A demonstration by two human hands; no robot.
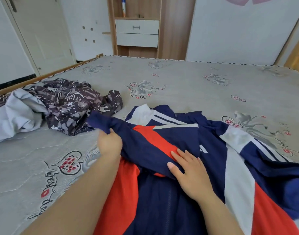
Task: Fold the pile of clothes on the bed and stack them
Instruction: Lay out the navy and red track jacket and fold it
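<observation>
Even, bright daylight over my view; soft shadows only, no glare. Wide-angle lens bows the edges; motion slightly blurs fine detail throughout.

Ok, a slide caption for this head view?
Left hand grips the navy jacket's sleeve, right hand flat on it.

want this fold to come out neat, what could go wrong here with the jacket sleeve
The left hand grips only the end of the navy sleeve; it may slip or fold crooked. The right hand merely lies flat on the jacket, so the body could shift. The unfolded patterned garment lies close and could get caught.
</observation>
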